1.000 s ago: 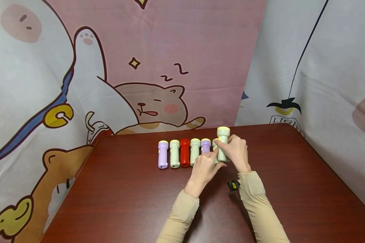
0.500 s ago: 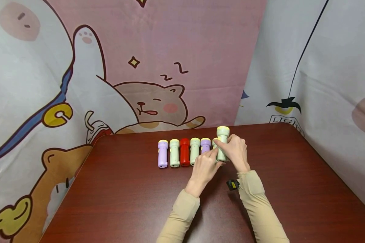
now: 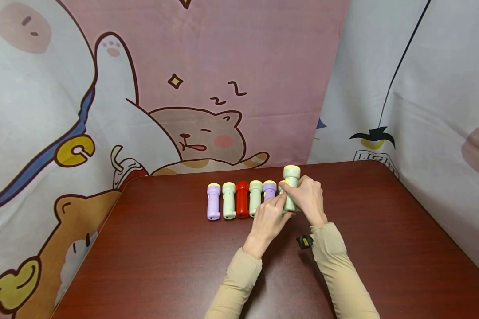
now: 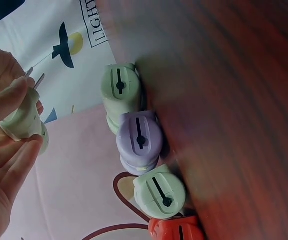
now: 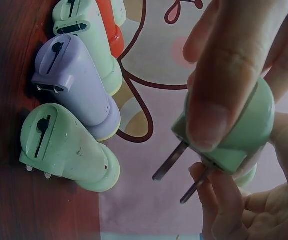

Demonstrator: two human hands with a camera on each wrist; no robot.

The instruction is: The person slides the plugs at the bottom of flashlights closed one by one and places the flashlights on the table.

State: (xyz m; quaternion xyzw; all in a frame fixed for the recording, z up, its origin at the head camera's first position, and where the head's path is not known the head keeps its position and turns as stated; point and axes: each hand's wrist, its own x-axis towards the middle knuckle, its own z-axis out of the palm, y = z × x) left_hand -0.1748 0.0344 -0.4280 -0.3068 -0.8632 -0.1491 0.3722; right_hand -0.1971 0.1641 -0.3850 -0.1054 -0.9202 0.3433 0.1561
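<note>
In the head view, both hands hold a pale green flashlight (image 3: 291,182) over the right end of a row of flashlights, its yellow-rimmed head pointing away. My right hand (image 3: 309,198) grips the body from the right, its thumb across the front. At the near end my left hand (image 3: 268,221) pinches the flashlight between thumb and fingers. Two metal plug prongs (image 5: 171,162) stick out of that end in the right wrist view, close to the left thumb (image 5: 218,107). The pale green flashlight (image 5: 66,145) and purple flashlight (image 5: 76,85) nearest the hands are partly hidden in the head view.
Further left in the row lie a pale green flashlight (image 3: 256,199), a red flashlight (image 3: 242,200), another pale green one and a purple flashlight (image 3: 213,202). All rest on a dark red-brown table (image 3: 163,257). A cartoon-printed cloth (image 3: 279,88) hangs behind the table's far edge.
The held flashlight and right hand have shifted very slightly left. The left thumb's tip has drawn in a little at the flashlight's near end. The row of flashlights keeps its order.
</note>
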